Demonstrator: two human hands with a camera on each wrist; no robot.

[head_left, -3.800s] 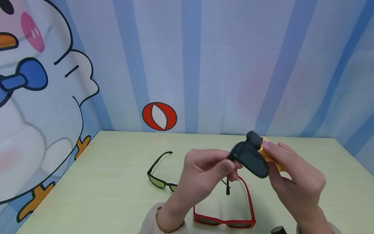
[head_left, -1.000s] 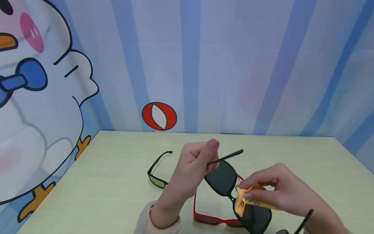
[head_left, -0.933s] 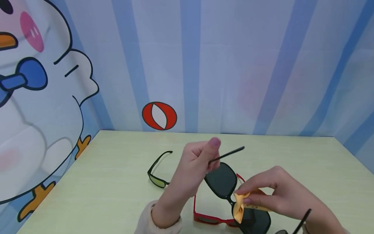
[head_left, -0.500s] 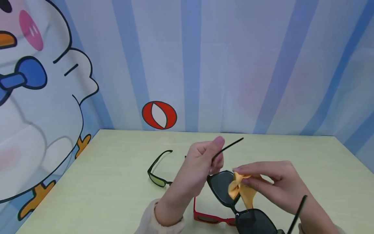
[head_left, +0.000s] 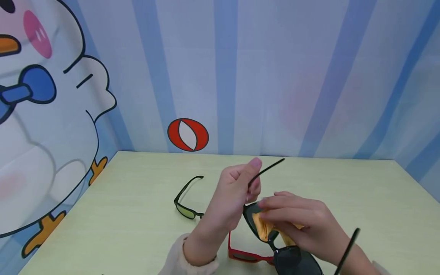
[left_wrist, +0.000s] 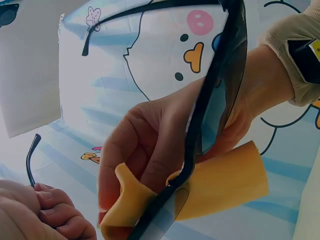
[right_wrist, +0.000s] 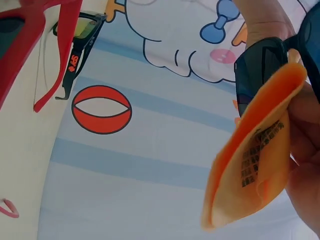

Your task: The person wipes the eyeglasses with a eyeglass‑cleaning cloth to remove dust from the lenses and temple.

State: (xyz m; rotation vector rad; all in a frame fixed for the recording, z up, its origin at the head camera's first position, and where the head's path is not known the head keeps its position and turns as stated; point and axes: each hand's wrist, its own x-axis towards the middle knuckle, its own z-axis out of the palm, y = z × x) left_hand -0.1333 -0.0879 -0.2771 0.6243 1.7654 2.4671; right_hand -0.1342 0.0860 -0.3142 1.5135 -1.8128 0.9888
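My left hand (head_left: 237, 194) grips one temple of the black sunglasses (head_left: 297, 261), holding them tilted over the table with both temples unfolded. My right hand (head_left: 306, 221) pinches a folded yellow-orange cleaning cloth (head_left: 262, 229) against the lens nearer my left hand. Its fingers partly hide that lens. In the left wrist view the cloth (left_wrist: 225, 185) wraps across the frame near the bridge. Dark printing shows on the cloth (right_wrist: 260, 160) in the right wrist view.
Red-framed glasses (head_left: 244, 256) lie on the table (head_left: 130, 221) below the sunglasses, partly covered by them. Black glasses with yellow-green lenses (head_left: 185, 212) lie left of my left hand. A patterned backdrop (head_left: 268, 84) stands behind the table.
The cloth has moved up and left, from the bridge and nearer lens to the lens by my left hand. At 3.8 s ago, the sunglasses were held higher, turned differently.
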